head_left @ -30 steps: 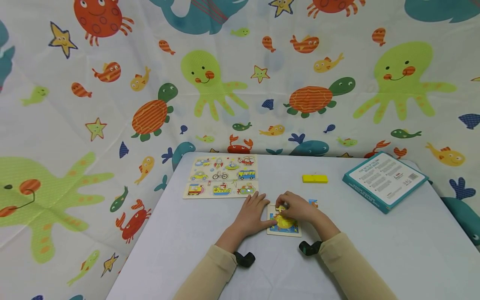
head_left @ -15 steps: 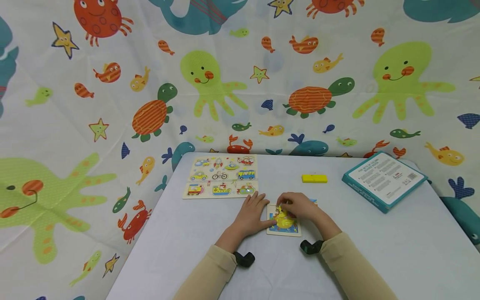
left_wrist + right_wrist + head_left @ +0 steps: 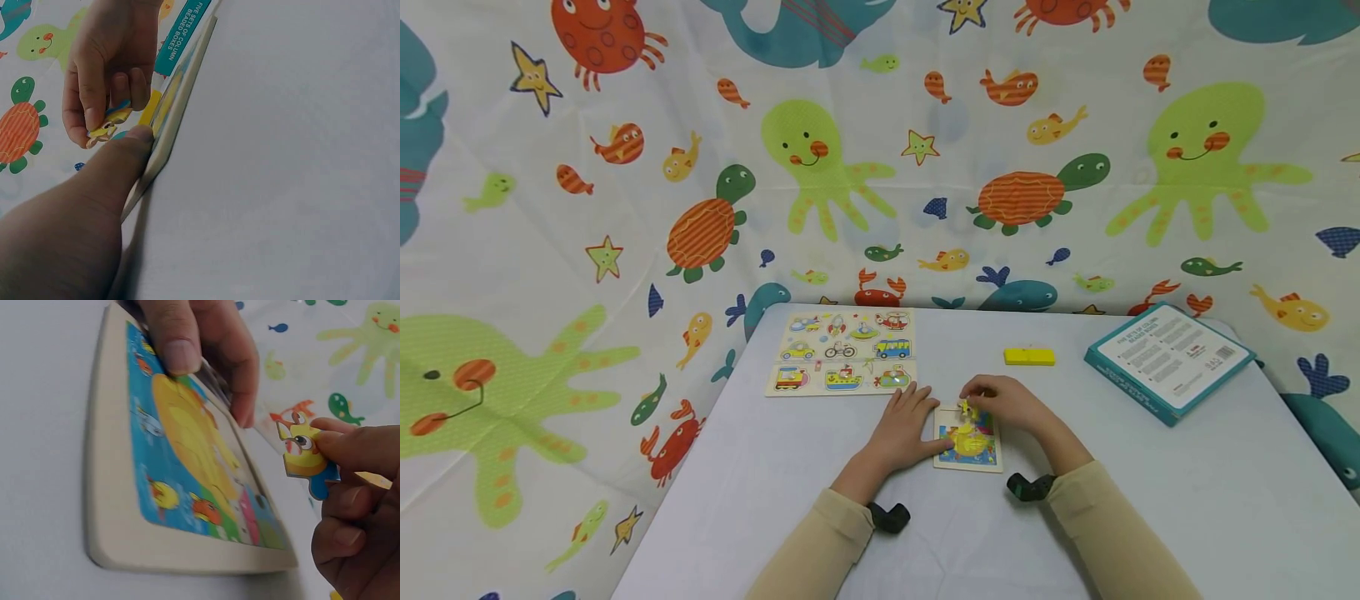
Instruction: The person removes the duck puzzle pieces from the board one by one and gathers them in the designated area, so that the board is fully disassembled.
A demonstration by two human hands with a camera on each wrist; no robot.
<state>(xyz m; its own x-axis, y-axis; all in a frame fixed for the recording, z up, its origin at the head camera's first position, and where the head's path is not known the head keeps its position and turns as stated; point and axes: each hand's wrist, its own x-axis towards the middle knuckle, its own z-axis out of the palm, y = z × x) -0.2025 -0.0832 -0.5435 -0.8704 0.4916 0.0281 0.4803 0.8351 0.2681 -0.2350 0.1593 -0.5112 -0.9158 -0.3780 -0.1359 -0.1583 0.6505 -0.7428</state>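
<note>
At a white table (image 3: pixel 737 483) before sea-print cloth (image 3: pixel 887 200), left hand (image 3: pixel 904 432) lies spread, thumb (image 3: pixel 936 447) on puzzle (image 3: pixel 974 454); right hand (image 3: pixel 1009 402) pinches a piece (image 3: pixel 305 453).

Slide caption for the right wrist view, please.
Right hand pinches a yellow puzzle piece; left hand touches the puzzle board.
</note>
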